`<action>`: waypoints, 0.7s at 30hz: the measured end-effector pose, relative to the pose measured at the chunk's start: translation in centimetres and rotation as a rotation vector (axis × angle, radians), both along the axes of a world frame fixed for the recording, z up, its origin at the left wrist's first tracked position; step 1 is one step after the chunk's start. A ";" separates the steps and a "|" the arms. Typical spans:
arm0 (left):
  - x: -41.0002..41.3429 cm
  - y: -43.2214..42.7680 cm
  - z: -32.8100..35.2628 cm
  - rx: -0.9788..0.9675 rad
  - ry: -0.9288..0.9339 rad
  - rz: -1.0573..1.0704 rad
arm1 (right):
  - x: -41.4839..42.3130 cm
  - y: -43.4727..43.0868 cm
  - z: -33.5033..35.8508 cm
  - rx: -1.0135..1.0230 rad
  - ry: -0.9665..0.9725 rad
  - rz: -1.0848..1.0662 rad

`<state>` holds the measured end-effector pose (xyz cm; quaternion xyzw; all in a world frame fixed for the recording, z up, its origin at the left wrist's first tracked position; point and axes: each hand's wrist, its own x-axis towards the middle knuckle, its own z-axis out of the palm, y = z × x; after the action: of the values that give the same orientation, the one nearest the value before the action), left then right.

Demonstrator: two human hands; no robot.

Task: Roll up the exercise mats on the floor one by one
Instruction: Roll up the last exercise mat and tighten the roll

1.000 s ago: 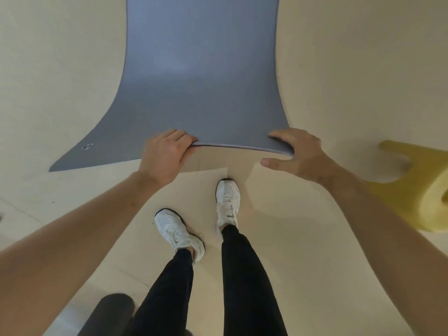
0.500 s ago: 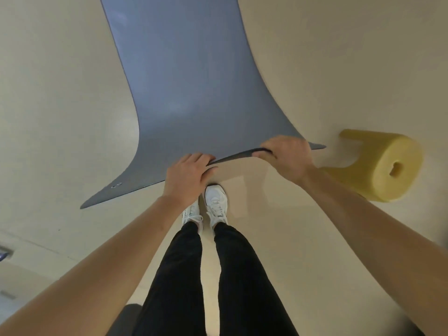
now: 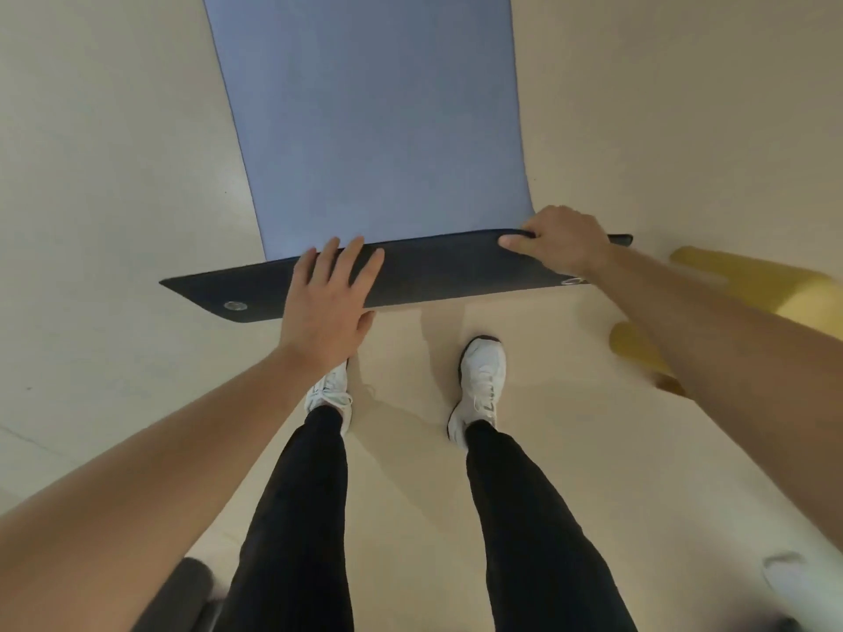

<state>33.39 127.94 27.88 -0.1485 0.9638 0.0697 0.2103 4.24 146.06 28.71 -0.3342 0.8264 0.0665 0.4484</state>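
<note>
I am looking down on the mat, which is lying flat on the pale floor with its blue-grey top running away from the person's feet. Its near end is folding back over itself, showing a dark, almost black underside as a flap across the mat's whole width. Near the flap's left corner a metal eyelet is glinting. Just right of it the left hand is pressing down on the flap, released, with its fingers straight and spread. On the near side of the mat two white shoes are standing on the floor. At the mat's right edge the right hand is grasping the fold, fingers curling over it (a second eyelet is peeking out beside the wrist). Right of the mat and apart from it, a yellow foam roll is lying blurred.
</note>
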 end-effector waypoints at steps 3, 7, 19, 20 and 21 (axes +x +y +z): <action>-0.3 2.0 -5.6 0.007 -0.136 0.057 | -0.2 0.5 -6.6 -0.007 0.049 0.132; -0.2 5.3 -13.3 -0.023 -0.221 0.094 | 0.6 2.4 -14.9 0.014 0.231 0.234; -1.9 4.9 -30.1 0.188 -0.205 0.011 | 4.2 6.4 -34.3 -0.400 0.295 0.147; -1.9 4.5 -30.3 0.218 -0.191 0.032 | 4.0 6.1 -34.7 -0.446 0.258 0.166; -2.0 4.2 -30.3 0.238 -0.184 0.049 | 3.9 5.7 -34.8 -0.488 0.236 0.209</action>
<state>31.38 132.12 -2.39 -0.1520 0.9214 0.1747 0.3120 8.17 151.72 -6.07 -0.5054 0.8255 -0.0501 0.2463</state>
